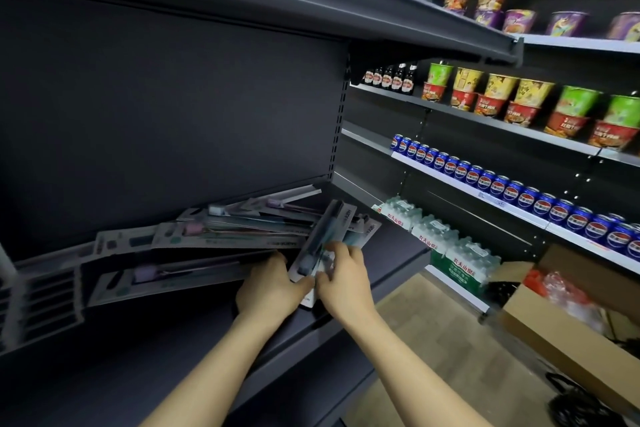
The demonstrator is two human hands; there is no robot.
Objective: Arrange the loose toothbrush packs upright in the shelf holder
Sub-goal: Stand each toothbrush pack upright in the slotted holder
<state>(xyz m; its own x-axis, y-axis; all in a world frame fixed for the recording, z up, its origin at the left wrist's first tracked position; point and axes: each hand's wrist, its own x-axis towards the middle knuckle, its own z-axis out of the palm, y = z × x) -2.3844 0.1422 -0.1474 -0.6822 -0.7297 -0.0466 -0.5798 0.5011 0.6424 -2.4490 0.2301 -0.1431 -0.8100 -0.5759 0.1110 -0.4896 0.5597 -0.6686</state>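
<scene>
While both hands meet at the front edge of the dark shelf (173, 340), the left hand (268, 288) and right hand (346, 279) each curl their fingers round the lower end of a small bunch of toothbrush packs (325, 236), which tilts up and away to the right. Further loose packs (228, 230) lie flat and overlapping along the shelf to the left, near a slatted holder (41, 302) at its left end. Neighbouring shelves carry blue cans (512, 189) and noodle cups (533, 94).

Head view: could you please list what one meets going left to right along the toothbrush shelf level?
White slatted holder → toothbrush packs lying flat → left hand → pack held in both hands → right hand → bottled water packs → cardboard box.
</scene>
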